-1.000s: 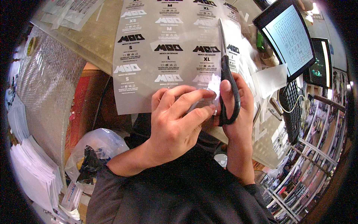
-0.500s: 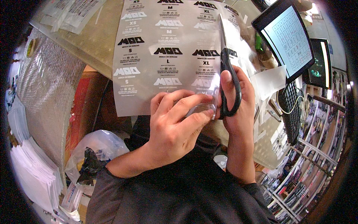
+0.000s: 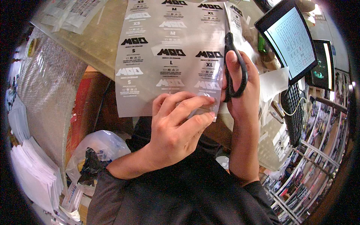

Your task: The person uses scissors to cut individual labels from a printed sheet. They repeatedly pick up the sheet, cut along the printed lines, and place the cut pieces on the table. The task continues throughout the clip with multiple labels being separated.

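A translucent sheet (image 3: 142,60) printed with rows of black and white label designs lies over the work table in front of me. My left hand (image 3: 179,129) grips its lower right corner with bent fingers, where the film looks curled. My right hand (image 3: 243,93) is closed on black-handled scissors (image 3: 241,80), which point away from me along the right side of the printed rows. Their blades are largely hidden at the sheet. A separate strip of printed film is beside them, and a blank translucent piece (image 3: 277,84) lies to the right of my right hand.
A tilted screen (image 3: 285,41), a second screen (image 3: 321,64), a keyboard (image 3: 290,116) and a cable stand at the right. Printed bags (image 3: 75,11) lie top left. Paper stacks (image 3: 35,172), bubble wrap (image 3: 48,82) and a plastic bag (image 3: 105,146) are on the left. Shelving curves along the far right.
My right hand and the scissors have moved away from me, up along the sheet. My left hand stays near the corner, and the sheet has shifted slightly.
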Available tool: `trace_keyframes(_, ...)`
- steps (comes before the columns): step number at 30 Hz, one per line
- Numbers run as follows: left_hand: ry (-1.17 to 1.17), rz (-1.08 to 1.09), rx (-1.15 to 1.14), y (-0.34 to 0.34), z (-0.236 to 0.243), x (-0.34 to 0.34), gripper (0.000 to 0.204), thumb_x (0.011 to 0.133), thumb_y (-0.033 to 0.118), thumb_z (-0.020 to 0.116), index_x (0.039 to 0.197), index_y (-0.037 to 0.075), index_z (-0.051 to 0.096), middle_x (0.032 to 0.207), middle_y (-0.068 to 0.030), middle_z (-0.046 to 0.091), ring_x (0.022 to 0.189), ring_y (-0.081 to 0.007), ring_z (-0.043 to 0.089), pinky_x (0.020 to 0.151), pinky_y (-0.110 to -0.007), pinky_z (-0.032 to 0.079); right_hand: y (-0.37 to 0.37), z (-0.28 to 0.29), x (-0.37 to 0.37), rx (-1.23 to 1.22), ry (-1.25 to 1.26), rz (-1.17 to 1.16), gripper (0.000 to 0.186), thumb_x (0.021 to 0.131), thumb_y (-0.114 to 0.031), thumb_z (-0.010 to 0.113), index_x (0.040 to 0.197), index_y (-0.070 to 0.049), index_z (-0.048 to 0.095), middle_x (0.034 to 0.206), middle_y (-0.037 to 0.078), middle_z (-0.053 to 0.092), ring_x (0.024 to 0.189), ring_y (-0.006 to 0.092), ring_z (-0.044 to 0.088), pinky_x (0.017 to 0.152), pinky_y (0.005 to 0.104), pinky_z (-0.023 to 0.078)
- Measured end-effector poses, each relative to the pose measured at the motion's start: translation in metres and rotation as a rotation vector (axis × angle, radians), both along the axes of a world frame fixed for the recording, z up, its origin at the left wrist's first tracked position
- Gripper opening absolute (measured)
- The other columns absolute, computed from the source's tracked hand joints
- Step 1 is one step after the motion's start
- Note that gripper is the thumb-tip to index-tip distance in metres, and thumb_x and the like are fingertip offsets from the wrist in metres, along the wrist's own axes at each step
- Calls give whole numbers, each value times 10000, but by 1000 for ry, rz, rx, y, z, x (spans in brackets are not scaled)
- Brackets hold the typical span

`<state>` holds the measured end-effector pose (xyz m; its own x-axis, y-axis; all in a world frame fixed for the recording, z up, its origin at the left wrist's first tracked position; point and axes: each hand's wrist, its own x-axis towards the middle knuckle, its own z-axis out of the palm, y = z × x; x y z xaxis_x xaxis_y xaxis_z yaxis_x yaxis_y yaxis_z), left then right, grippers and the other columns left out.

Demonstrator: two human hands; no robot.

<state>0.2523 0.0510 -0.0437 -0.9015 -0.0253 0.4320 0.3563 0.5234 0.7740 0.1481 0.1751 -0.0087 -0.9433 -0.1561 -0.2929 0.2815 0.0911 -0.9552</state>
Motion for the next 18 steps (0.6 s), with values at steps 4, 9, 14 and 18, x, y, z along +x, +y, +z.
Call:
trace_keyframes(4, 14, 17, -28, 3, -1, 1, 116, 727, 128, 657, 842, 144, 657, 1036, 10, 625, 937, -211, 548, 852, -378, 346, 1, -6, -5, -11, 35, 4, 429, 851, -367, 626, 999, 19, 514, 525, 9, 495, 362, 83, 447, 335, 218, 344)
trace_keyframes(9, 16, 55, -166, -1, 3, -4, 84, 731, 142, 656, 814, 133, 645, 1027, -14, 625, 995, -239, 527, 871, -398, 342, 9, -1, -6, -39, 55, -19, 444, 847, -376, 628, 1014, 18, 512, 516, 4, 478, 356, 84, 433, 337, 216, 342)
trace_keyframes(14, -17, 109, -368, -20, 12, -31, 262, 734, 272, 671, 911, 84, 620, 1032, -66, 614, 1022, -278, 534, 914, -409, 354, 47, 16, 26, -89, 120, -115, 402, 868, -339, 604, 1060, 3, 518, 508, 4, 472, 342, 82, 413, 315, 214, 308)
trace_keyframes(18, -40, 52, -419, 3, 28, -36, 455, 717, 366, 678, 1081, 103, 603, 1158, -97, 533, 1101, -295, 464, 950, -435, 321, 86, 23, 63, -105, 144, -222, 515, 842, -381, 628, 1102, 41, 489, 494, 8, 460, 325, 85, 399, 299, 207, 292)
